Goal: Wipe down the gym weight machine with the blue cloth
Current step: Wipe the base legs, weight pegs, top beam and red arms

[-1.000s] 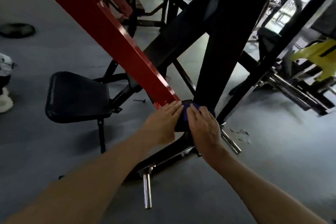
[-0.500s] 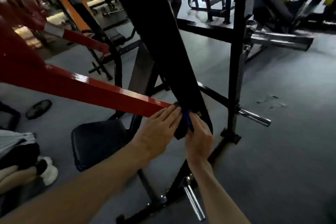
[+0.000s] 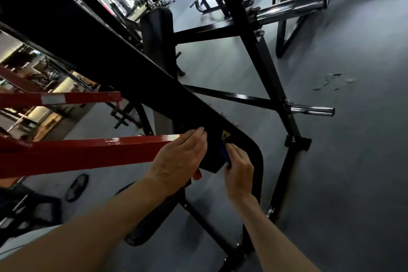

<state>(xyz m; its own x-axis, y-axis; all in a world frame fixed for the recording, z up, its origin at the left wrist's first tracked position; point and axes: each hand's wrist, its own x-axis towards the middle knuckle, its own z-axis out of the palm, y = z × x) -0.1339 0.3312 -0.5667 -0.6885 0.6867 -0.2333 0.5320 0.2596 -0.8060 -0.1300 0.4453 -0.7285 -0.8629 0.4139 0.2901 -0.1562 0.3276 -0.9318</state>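
Observation:
The weight machine has a thick black slanted beam [image 3: 123, 68] running from top left down to the middle, and a red arm [image 3: 88, 152] coming in from the left. My left hand [image 3: 178, 161] lies with straight fingers on the joint where the red arm meets the black beam. My right hand [image 3: 239, 166] holds the blue cloth [image 3: 224, 153] against the beam's lower end, just below a small yellow sticker [image 3: 225, 134]. Only a narrow strip of the cloth shows between hand and beam.
Black frame tubes [image 3: 260, 55] cross behind the beam, with chrome weight pegs [image 3: 311, 110] sticking out right. A black back pad [image 3: 156, 28] stands behind. A dark weight plate [image 3: 77, 186] lies on the grey floor at left. More gym machines fill the background.
The view has swung up and to the right, so the beam now slants more. Both hands stay at the beam's lower end; the right hand with the cloth sits slightly lower on it.

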